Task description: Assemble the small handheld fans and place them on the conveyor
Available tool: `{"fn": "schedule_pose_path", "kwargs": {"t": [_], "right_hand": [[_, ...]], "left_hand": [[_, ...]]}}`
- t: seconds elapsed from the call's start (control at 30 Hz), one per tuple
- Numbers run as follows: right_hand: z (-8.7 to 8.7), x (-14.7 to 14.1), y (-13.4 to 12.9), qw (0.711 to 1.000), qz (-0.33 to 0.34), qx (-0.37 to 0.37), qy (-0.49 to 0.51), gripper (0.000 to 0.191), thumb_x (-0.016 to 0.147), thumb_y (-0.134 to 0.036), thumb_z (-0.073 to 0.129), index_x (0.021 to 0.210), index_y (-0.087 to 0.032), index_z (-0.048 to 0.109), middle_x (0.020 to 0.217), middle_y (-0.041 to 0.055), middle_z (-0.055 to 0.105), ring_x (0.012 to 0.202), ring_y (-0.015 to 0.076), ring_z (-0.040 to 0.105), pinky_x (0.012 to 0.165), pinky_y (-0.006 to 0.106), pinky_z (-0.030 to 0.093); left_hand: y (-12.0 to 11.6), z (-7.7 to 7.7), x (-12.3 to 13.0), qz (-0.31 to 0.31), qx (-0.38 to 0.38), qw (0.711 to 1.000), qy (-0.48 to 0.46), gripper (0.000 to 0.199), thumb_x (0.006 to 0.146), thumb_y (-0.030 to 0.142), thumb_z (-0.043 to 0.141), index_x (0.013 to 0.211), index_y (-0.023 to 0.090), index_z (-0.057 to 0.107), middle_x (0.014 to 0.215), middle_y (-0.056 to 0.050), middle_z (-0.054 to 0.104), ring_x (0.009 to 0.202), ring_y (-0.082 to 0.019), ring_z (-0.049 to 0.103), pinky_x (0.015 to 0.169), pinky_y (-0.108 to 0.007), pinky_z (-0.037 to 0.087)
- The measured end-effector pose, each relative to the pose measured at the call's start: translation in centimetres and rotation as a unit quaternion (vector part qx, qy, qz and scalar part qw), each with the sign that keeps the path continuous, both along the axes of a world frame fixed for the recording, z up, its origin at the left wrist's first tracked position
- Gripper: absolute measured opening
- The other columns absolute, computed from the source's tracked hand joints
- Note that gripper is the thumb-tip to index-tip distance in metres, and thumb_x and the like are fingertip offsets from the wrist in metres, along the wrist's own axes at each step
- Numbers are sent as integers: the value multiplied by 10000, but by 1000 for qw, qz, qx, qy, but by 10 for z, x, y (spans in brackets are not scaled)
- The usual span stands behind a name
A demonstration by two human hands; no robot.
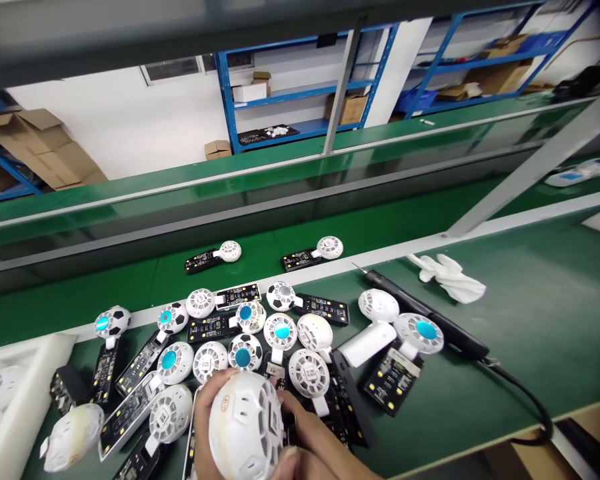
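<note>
Low in the centre of the view, a white, ball-shaped fan head (245, 427) with vent slots and a small round orange mark is held up close. My left hand (207, 410) wraps round its left side, fingers closed. From the right, my right hand (313, 440) grips the same piece, its thumb at the lower edge and other fingers partly hidden behind it. Around my hands lie several small handheld fans with bare black circuit-board handles, among them a white-headed one (309, 375) and a football-patterned one (281, 297). Some heads carry blue discs, such as this fan (426, 333).
A black electric screwdriver (430, 313) with its cable lies right of the fans, beside a crumpled white glove (453, 277). Two fans (330, 247) sit on the green conveyor belt (260, 240) beyond the metal rail. A white foam tray (50, 373) stands at left; blue shelves (305, 93) are behind.
</note>
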State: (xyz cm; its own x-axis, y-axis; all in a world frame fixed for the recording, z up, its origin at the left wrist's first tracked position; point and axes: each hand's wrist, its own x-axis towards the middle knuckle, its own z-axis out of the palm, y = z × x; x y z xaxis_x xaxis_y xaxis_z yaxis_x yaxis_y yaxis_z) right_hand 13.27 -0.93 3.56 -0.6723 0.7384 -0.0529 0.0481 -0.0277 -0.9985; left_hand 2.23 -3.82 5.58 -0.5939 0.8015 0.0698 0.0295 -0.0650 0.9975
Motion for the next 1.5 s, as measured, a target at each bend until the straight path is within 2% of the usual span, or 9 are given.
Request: {"fn": "schedule_pose_path", "kwargs": {"t": [0.13,0.23,0.47,0.67,0.87,1.1,1.2,1.33,1.5], "right_hand": [[2,1,-5,997,-30,45,-47,357,775,-303,420,1089,-158,507,996,122,636,869,236,606,776,335,482],[4,-1,-8,989,-78,59,-109,274,723,-247,443,974,-154,504,886,120,645,767,236,612,693,344,486],[9,-4,-7,977,-139,109,-118,146,665,-187,441,810,-184,429,803,92,571,751,218,578,702,355,476],[19,3,-7,963,-69,88,-246,205,602,-102,478,782,-184,427,807,74,538,775,227,537,716,374,452],[19,11,-11,967,-39,122,-219,207,592,-45,449,724,-198,402,742,26,515,705,178,517,659,294,441],[14,8,-11,975,-106,120,-156,55,724,-167,451,745,-202,414,743,27,522,692,179,516,650,300,421],[13,6,-10,971,-126,130,-158,130,748,-264,512,737,-207,396,759,24,498,704,181,499,654,307,412],[9,9,-13,974,-103,107,-173,236,756,-355,577,732,-213,390,767,9,496,722,176,496,675,304,411],[9,14,-20,977,-77,89,-178,136,817,-309,461,761,-211,384,764,14,521,707,167,506,672,311,411]], "left_hand": [[-3,-8,1,39,-10,990,134,582,541,565,693,992,241,521,962,-29,575,874,-180,564,775,-238,430],[-2,-9,3,59,-17,985,162,526,552,416,712,998,224,510,971,-38,554,873,-194,562,786,-264,434],[9,-6,-1,63,-49,996,41,573,542,335,720,1049,185,497,979,-56,533,807,-184,564,727,-270,491],[6,-13,-5,9,-67,995,76,530,539,324,721,1005,182,513,960,-49,575,772,-175,601,689,-251,518],[3,-4,2,-25,-84,994,68,499,535,315,698,983,162,542,852,-36,651,728,-178,626,661,-252,521],[10,-1,1,-13,-90,995,39,514,557,357,711,1002,161,545,867,-42,627,754,-191,606,708,-294,498],[12,-4,-1,-15,-98,995,-8,500,589,405,701,994,155,550,802,-25,610,792,-202,598,738,-304,483],[11,-12,-7,-34,-122,989,-70,410,620,416,698,894,147,555,723,-18,635,681,-174,604,670,-282,483],[7,-15,-13,-71,-132,984,-97,374,585,371,730,814,153,531,614,-3,650,562,-160,599,591,-267,489]]}}
